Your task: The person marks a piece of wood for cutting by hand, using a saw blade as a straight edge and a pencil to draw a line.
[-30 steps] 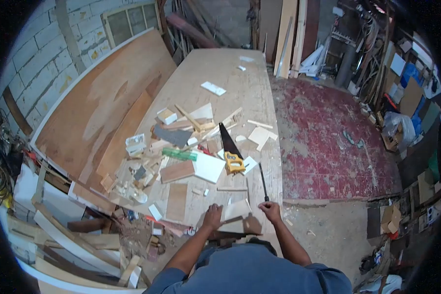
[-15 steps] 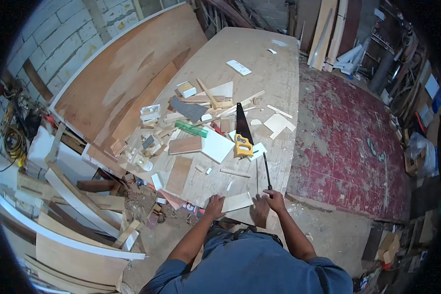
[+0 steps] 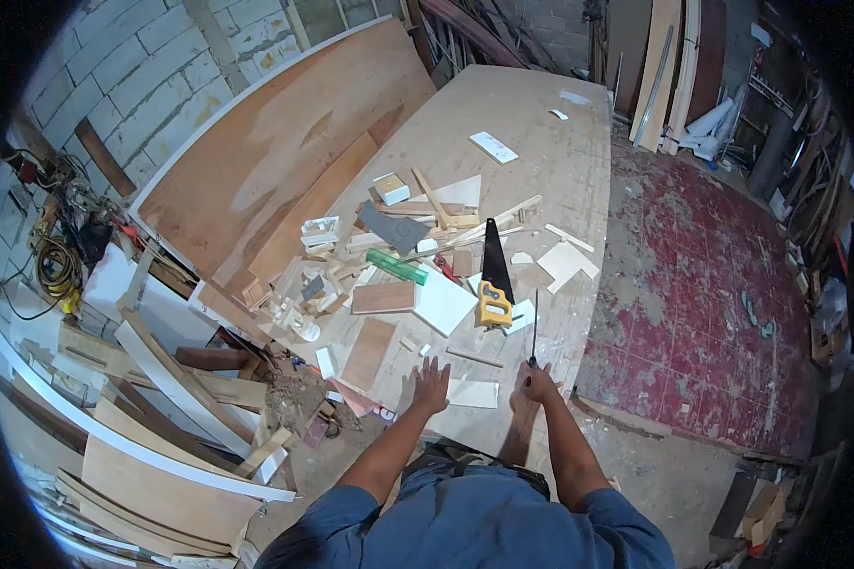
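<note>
Slim tool (image 3: 535, 332) stays in right hand (image 3: 541, 383) (left hand (image 3: 431, 387) now splayed)

Table (image 3: 541, 133) cluttered: yellow-handled saw (image 3: 495, 305) lying flat, blade pointing to the far end, green translucent strip (image 3: 396, 266) near a brown block (image 3: 382, 299), grey sheet (image 3: 393, 228) over wood scraps, white panel (image 3: 443, 303) beside the block, notched pale piece (image 3: 566, 265) right of the saw. Left side has a big brown board (image 3: 266, 161) leaning by a pale block wall (image 3: 133, 85), coiled cable (image 3: 59, 267), and curved wooden parts (image 3: 185, 398) piled below. Right side: worn red floor (image 3: 683, 313) with green slippers (image 3: 749, 309), long planks (image 3: 657, 81) upright behind, cardboard box (image 3: 762, 512) lower down.
</note>
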Demonstrator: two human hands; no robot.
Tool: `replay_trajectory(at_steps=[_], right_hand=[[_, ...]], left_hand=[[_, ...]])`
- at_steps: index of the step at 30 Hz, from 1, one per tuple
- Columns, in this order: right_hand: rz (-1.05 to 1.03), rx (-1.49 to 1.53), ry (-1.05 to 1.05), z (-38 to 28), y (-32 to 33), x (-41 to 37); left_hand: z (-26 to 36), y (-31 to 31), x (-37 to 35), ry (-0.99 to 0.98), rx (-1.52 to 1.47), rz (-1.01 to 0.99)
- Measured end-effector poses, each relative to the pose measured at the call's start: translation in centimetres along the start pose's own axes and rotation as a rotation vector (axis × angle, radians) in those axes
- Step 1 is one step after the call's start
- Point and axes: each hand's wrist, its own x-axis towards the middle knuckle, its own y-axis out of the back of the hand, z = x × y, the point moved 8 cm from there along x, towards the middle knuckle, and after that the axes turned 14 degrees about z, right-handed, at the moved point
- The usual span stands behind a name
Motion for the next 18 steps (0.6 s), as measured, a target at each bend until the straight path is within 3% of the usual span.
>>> replay_trajectory(at_steps=[5, 10, 13, 16, 18], right_hand=[[-0.003, -0.198, 0.107, -0.9, -0.7, 0.0], [0.003, -0.048, -0.039, -0.6, -0.2, -0.4], [0.031, -0.113, -0.061, 1.0, -1.6, 0.1], [-0.097, -0.084, -0.155, -0.2, 0.0, -0.4], [-0.065, -0.099, -0.119, 0.0, -0.3, 0.0]], left_hand=[[-2.5, -0.4, 1.0, 0.055, -0.015, -0.045], [-8.9, -2.6, 2.0, 0.139, -0.068, -0.12], [-14.0, -3.4, 2.4, 0.395, -0.127, -0.197], [-17.4, -3.2, 2.9, 0.47, -0.063, -0.231], [-19.0, -4.0, 3.9, 0.48, -0.093, -0.248]])
